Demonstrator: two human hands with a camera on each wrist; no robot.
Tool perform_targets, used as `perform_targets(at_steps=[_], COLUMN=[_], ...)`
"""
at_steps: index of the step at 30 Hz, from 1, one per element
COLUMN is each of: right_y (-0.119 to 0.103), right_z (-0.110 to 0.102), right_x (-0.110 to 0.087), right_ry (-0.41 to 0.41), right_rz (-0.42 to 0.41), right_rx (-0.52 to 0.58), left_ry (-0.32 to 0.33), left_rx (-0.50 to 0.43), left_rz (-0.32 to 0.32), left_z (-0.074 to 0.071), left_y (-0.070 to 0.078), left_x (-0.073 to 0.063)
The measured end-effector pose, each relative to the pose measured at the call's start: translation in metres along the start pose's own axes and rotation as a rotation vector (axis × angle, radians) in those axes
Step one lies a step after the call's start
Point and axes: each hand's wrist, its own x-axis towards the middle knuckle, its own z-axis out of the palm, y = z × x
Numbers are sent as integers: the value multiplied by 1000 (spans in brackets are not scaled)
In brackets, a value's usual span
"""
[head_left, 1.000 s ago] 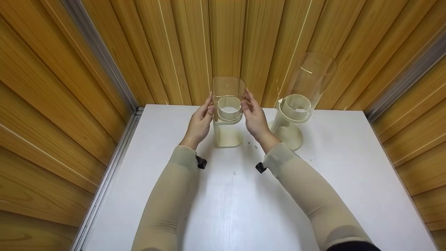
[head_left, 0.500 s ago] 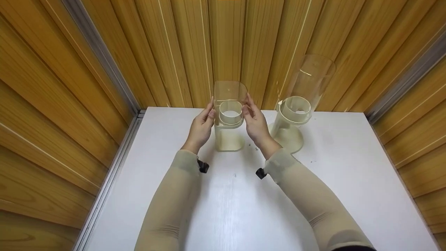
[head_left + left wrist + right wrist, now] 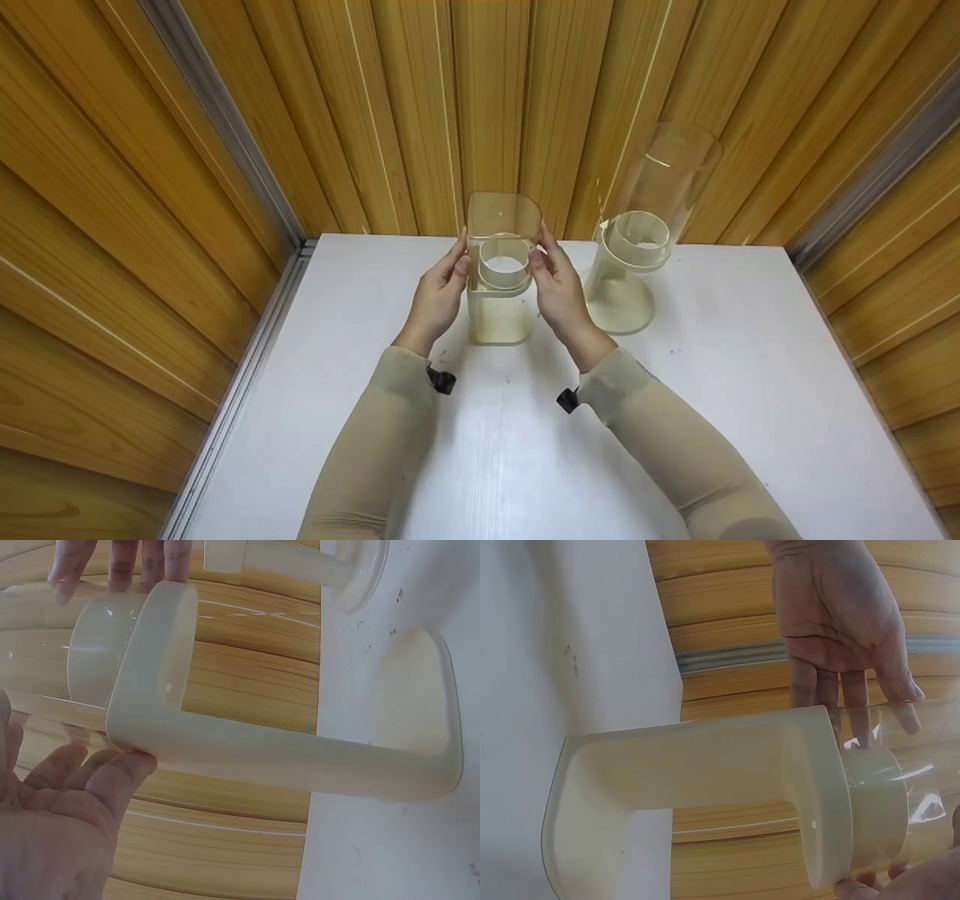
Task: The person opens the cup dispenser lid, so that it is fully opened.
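Note:
Between my two hands is a cream plastic stand (image 3: 499,319) with a flat base, an upright back and a ring collar on top. A clear plastic tube (image 3: 504,214) rises from the collar around a short cream inner ring (image 3: 97,645). My left hand (image 3: 439,296) holds the left side at the tube and collar, thumb in front and fingers behind. On the opposite side my right hand (image 3: 559,289) holds the tube, its thumb and fingers spread around the wall. The base (image 3: 585,817) appears to stand on the table.
A second cream stand (image 3: 621,307) with a round base and a taller clear tube (image 3: 675,169) stands to the right of my right hand. The white table (image 3: 495,450) meets wood-panelled walls (image 3: 375,112) at the back and sides. Small dark specks dot the tabletop.
Both hands and the held stand have come nearer to me and slightly right across the table. The second stand stays in place while the head view shifts a little.

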Motion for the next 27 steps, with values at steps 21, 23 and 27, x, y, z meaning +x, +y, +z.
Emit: perform_targets(at_steps=[21, 23, 27], right_y=[-4, -4, -5], right_z=[-17, -20, -24], right_x=[-51, -57, -64], right_ry=[37, 43, 40], right_rz=[-75, -70, -63], right_rx=[-74, -81, -91], left_ry=[-8, -12, -22], left_rx=[-9, -2, 18], left_rz=[47, 55, 66], left_z=[16, 18, 17], left_y=[4, 4, 3], left_x=[-48, -53, -60])
